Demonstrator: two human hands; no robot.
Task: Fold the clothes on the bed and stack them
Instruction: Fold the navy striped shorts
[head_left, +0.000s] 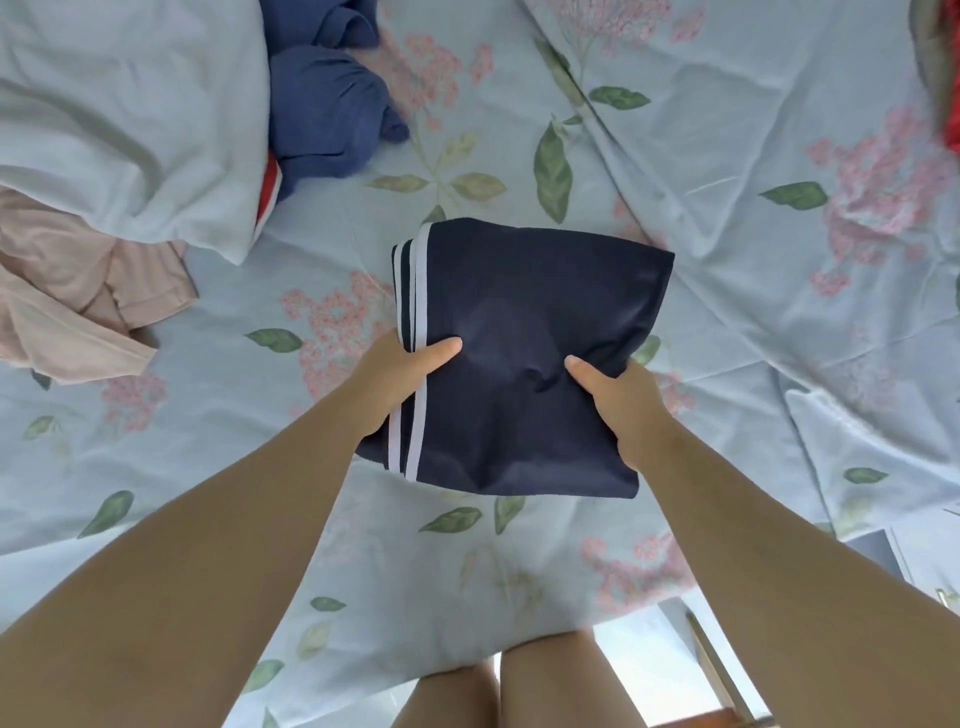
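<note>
The folded navy garment (530, 322), with white stripes down its left side, is over the middle of the bed (727, 234), a little toward the near edge. Whether it rests on the sheet or is held just above it cannot be told. The left hand (400, 374) has its grip on the striped side, thumb on top and fingers tucked underneath. The right hand (618, 400) grasps the opposite side the same way, and its thumb presses a small dimple into the cloth. The two thumbs point toward each other, apart.

The bed is covered with a pale blue sheet printed with pink flowers and green leaves. Toward the far left corner lies a crumpled blue garment (327, 114). Beside it, along the left edge, is a rumpled white garment (130, 130) with a bit of red cloth (269, 187) showing from under it. A pink garment (78, 301) lies nearer along that edge, partly under the white one. At the far right edge, something red (953, 114) is just visible.
</note>
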